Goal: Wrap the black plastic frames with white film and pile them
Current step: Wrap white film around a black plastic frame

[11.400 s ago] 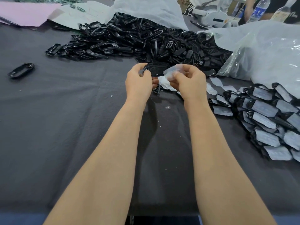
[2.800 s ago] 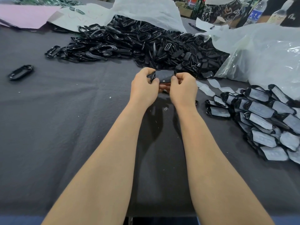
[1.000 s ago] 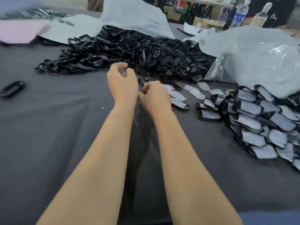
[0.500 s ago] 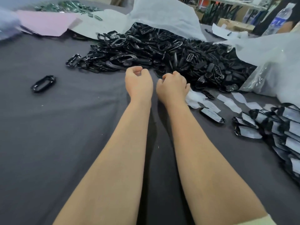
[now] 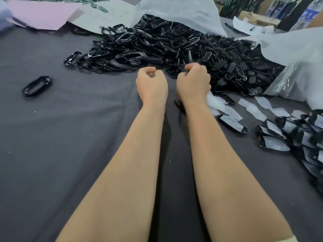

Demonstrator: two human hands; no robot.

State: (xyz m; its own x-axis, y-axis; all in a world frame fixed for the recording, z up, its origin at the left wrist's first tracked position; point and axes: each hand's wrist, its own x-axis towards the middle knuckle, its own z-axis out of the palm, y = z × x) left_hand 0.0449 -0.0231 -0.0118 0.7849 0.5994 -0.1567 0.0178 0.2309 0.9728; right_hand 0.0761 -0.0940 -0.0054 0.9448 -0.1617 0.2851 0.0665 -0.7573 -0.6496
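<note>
R hand (image 5: 193,82), mid-frame, pinches a black frame (image 5: 183,68) at edge of unwrapped pile (image 5: 174,44). L hand (image 5: 151,84) beside it, curled, empty. Wrapped pile (image 5: 297,137) at right edge.

A pink sheet (image 5: 40,13) and a water bottle (image 5: 309,13) sit beyond the dark cloth (image 5: 52,154).
</note>
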